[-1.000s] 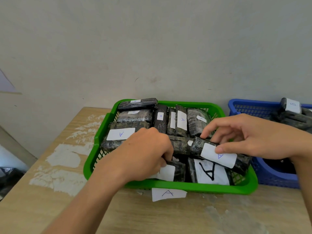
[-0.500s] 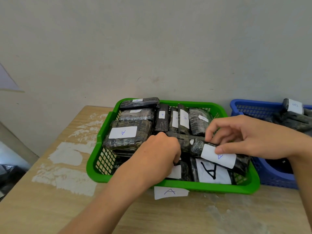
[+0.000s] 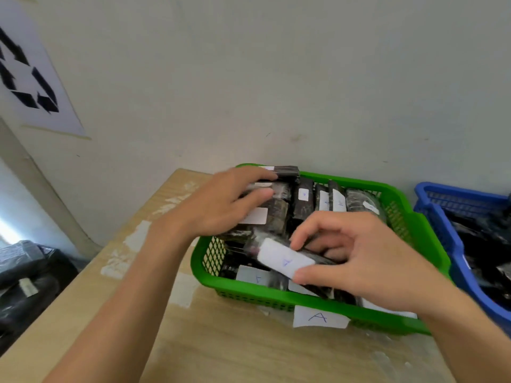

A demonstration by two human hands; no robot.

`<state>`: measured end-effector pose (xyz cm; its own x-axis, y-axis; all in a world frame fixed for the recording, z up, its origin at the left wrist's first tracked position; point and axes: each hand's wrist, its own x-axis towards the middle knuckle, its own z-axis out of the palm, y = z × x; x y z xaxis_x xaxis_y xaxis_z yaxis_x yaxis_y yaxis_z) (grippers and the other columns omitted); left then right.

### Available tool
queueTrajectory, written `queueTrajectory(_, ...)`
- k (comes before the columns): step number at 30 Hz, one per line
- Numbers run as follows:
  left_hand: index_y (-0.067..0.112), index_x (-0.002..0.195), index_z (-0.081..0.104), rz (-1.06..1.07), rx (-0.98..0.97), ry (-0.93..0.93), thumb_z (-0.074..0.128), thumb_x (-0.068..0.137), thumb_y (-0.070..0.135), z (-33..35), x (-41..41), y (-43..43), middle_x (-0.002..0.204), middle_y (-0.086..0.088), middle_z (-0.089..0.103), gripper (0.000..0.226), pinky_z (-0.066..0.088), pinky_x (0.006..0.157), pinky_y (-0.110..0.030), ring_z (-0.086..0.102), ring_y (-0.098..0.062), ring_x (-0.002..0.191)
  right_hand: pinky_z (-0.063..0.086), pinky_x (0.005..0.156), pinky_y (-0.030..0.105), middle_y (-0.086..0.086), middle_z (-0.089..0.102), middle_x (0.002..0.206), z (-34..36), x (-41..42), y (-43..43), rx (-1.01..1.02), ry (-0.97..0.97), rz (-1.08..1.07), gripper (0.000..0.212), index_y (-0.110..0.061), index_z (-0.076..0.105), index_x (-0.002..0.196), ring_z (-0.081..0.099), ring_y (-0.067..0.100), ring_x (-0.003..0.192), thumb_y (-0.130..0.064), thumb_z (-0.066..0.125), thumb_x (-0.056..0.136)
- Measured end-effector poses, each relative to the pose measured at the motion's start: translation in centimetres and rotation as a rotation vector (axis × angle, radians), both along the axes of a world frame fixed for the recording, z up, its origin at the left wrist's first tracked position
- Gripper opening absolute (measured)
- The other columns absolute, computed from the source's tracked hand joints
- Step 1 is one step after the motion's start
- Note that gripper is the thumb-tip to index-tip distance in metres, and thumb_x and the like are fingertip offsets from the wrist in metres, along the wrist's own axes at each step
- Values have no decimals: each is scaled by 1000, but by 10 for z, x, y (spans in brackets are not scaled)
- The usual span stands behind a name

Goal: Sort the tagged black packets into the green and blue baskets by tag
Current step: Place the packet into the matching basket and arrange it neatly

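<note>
The green basket [image 3: 276,295] on the wooden table is packed with several black packets with white tags. My right hand [image 3: 367,258] pinches one black packet [image 3: 284,258] by its white tag marked A, over the basket's front. My left hand [image 3: 221,205] lies with fingers stretched over the packets at the basket's back left, touching the stacked packet [image 3: 276,217] there. The blue basket [image 3: 442,217] stands to the right and holds more black packets.
A paper label marked A [image 3: 319,317] hangs on the green basket's front. The wall rises right behind both baskets. A sheet with a black recycling sign [image 3: 27,76] is on the wall at left. Black bags [image 3: 25,283] lie below the table's left edge.
My left hand has left the front of the green basket and moved up to the back-left packets. My right hand with its tagged packet has shifted left. The camera has turned left.
</note>
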<state>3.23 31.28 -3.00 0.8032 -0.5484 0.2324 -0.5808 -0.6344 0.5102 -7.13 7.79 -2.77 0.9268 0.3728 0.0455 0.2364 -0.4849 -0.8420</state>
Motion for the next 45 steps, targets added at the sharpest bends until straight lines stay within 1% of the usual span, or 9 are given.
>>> queueTrajectory(4,30,142,60,-63,-28,91,51,107,33,-18,4,11,149,13,56,36,36,117,-36,47,-2,138,62,88,33,-18,79,95,-10,8,41,-112,-117,-57,13,-33,81,90,75,-2,93,-32,89,80)
queueTrajectory(9,43,135,62,-92,-137,151,69,95,41,-18,4,24,150,24,51,41,33,116,-21,39,13,138,53,77,11,-32,67,110,-15,6,49,-200,-89,27,29,-41,79,106,68,-8,84,-18,72,89)
queueTrajectory(12,52,141,53,-152,-39,234,82,82,47,-17,1,36,158,33,32,66,21,116,-16,21,20,143,50,57,16,-27,71,94,-17,4,48,-74,-36,-102,30,-39,72,98,56,5,49,-20,87,80)
queueTrajectory(17,48,153,36,-222,81,245,89,73,47,-19,-7,43,167,28,12,97,7,129,-38,1,11,152,40,48,10,-13,64,49,-33,1,57,-111,-178,-296,27,-27,72,71,45,2,36,-42,94,70)
queueTrajectory(20,49,153,34,-222,72,239,87,74,48,-20,-8,41,167,28,11,95,10,129,-40,0,10,152,56,62,18,-20,75,71,-28,0,57,-246,-113,-210,6,-42,79,91,65,2,56,-43,79,86)
queueTrajectory(23,48,153,33,-225,83,225,89,73,44,-21,-7,40,167,25,12,97,13,128,-38,3,6,153,58,78,25,-28,76,107,-20,1,48,-405,-45,-112,24,-52,76,105,71,2,81,-33,74,91)
queueTrajectory(28,43,149,37,-205,70,146,91,69,48,-23,-9,33,160,23,27,97,23,124,-39,21,-1,148,60,68,25,-14,76,78,-26,-2,49,-223,-203,-291,18,-30,80,76,72,4,70,-30,96,71)
queueTrajectory(36,47,138,34,-109,171,40,96,57,47,-24,-14,19,147,24,34,101,31,115,-46,30,-9,137,49,78,11,-24,74,91,-20,-3,21,-421,-272,-124,8,-35,85,88,66,-4,95,-30,88,82)
queueTrajectory(45,45,136,35,-157,167,64,94,61,48,-22,-13,22,145,22,35,95,37,111,-46,32,-10,135,57,83,37,-21,70,101,-28,2,22,-551,-341,-87,12,-38,79,104,64,0,91,-32,74,95)
